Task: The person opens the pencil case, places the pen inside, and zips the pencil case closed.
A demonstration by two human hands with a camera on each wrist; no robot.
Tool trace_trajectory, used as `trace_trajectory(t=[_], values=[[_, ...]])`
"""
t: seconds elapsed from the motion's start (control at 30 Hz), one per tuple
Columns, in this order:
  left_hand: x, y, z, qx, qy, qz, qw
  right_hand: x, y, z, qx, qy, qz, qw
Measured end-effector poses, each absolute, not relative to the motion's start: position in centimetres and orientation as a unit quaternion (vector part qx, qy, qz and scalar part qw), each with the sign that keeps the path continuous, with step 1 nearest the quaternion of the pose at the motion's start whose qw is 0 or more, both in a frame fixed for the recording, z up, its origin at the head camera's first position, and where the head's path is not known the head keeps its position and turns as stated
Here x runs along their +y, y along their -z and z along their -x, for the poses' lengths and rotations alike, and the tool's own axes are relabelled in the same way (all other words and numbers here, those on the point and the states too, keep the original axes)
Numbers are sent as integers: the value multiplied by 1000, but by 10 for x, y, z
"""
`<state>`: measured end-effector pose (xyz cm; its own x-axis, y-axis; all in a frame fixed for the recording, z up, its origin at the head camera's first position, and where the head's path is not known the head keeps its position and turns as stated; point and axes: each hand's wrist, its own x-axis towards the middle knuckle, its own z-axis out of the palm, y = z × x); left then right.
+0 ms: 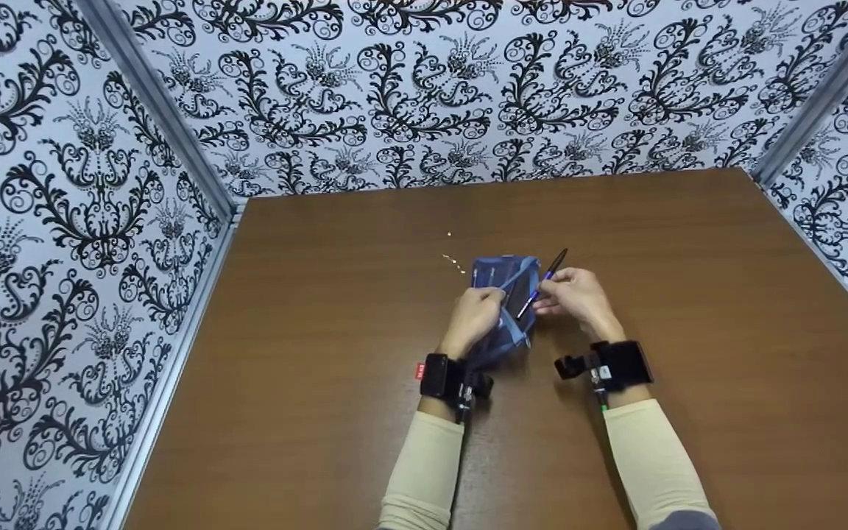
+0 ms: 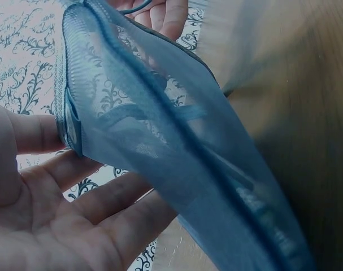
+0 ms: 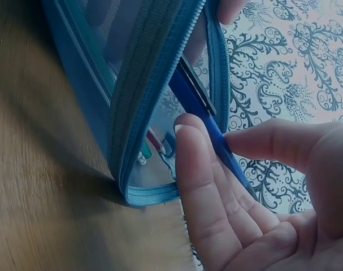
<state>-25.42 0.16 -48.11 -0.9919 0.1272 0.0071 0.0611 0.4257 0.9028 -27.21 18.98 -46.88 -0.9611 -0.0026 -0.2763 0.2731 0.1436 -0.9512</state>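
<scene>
A blue see-through mesh zip pouch (image 1: 494, 271) is held up over the brown table, its zip open towards the right. My left hand (image 1: 474, 318) pinches the zipped edge of the pouch between thumb and fingers, plain in the left wrist view. With thumb and fingertips my right hand (image 1: 578, 298) pinches a blue pen (image 3: 202, 110) with a dark clip. In the right wrist view, the clip end of the pen is at the pouch's open mouth. Through that mouth, a thin red item (image 3: 156, 139) and a green one (image 3: 145, 150) show inside; their kinds are unclear.
Small shiny gold-coloured bits (image 1: 454, 261) lie on the table (image 1: 336, 309) just beyond the pouch, to its left. Patterned black-and-white panels (image 1: 424, 96) stand at the back and both sides. A small red tag (image 1: 419, 371) shows beside the left wrist.
</scene>
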Motion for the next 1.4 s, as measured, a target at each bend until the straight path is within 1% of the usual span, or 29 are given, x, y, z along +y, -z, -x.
trace_trajectory(t=[0.37, 0.77, 1.03, 1.27, 1.4], values=[[2, 479, 253, 846, -529, -57, 32, 186, 469, 272, 739, 653, -82, 143], [1, 478, 253, 837, -542, -50, 54, 182, 472, 272, 747, 647, -70, 135], [0, 477, 252, 834, -546, -46, 61, 180, 474, 272, 747, 645, -61, 146], [0, 478, 252, 845, -529, -69, 42, 182, 473, 271, 748, 644, -59, 151], [0, 477, 252, 845, -528, -70, 45, 182, 473, 271, 748, 643, -56, 156]])
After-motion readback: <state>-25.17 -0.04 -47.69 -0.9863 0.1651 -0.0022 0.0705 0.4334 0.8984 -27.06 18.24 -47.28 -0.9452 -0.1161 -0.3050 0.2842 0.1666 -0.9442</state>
